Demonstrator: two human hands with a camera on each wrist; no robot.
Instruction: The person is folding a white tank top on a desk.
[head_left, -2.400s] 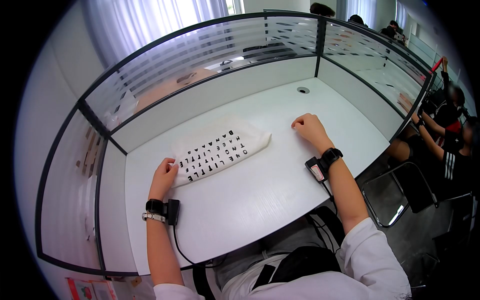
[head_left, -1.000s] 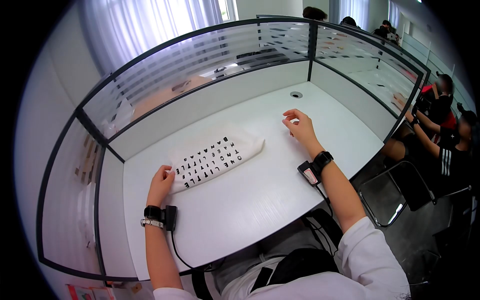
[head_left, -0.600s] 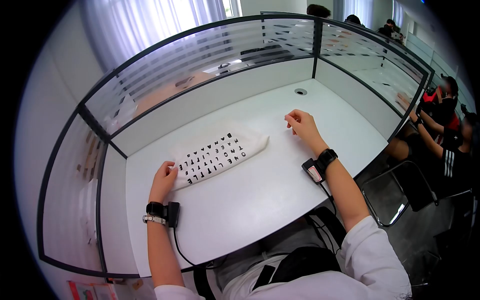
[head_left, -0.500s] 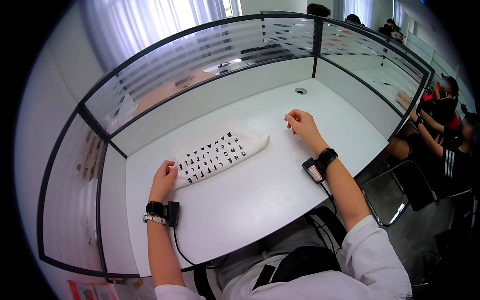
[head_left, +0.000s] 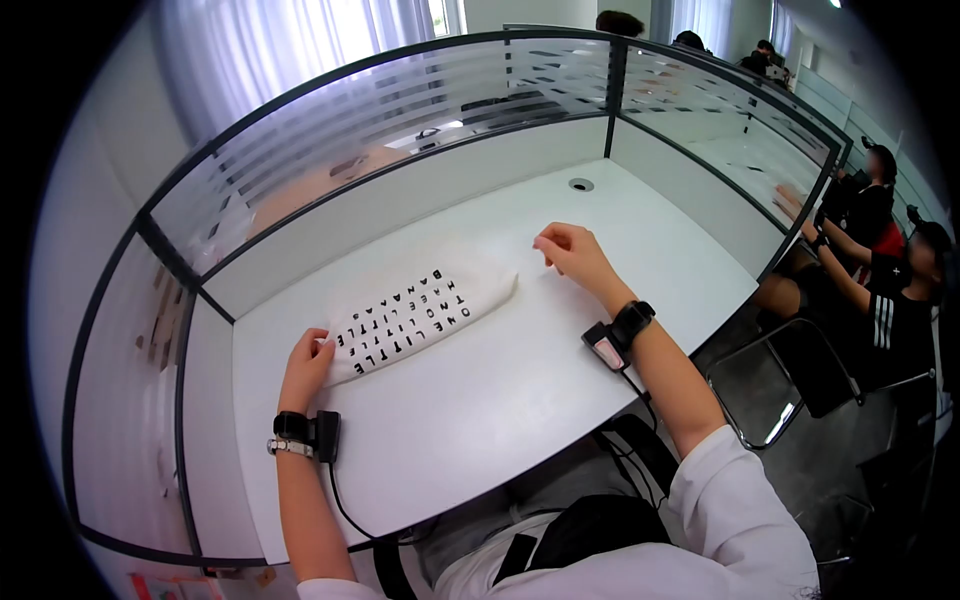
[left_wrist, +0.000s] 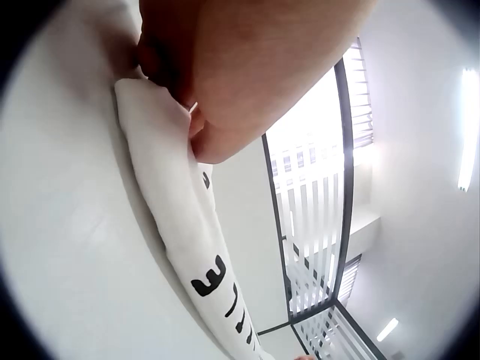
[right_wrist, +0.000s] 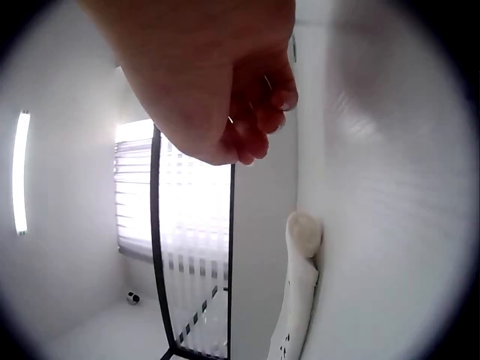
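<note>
A folded white cloth (head_left: pixel 420 310) with rows of black printed letters lies slantwise on the white desk (head_left: pixel 480 420). My left hand (head_left: pixel 306 368) pinches its near-left end; in the left wrist view the thumb and fingers of this hand (left_wrist: pixel 247 82) close over the cloth's end (left_wrist: pixel 161 142). My right hand (head_left: pixel 580 262) hovers just beyond the cloth's far-right tip, apart from it. In the right wrist view the fingers of that hand (right_wrist: pixel 255 120) hang loosely curled with nothing in them, and the rolled tip of the cloth (right_wrist: pixel 304 236) lies below.
Low partitions with striped glass (head_left: pixel 400 120) wall the desk at the left, back and right. A round cable hole (head_left: pixel 581 185) sits near the back corner. At the right, beyond the desk edge, are a metal-framed chair (head_left: pixel 780 385) and a seated person (head_left: pixel 880 280).
The whole head view has shifted a little to the left. My right hand has come slightly nearer the cloth's tip. The left hand stays at its end of the cloth.
</note>
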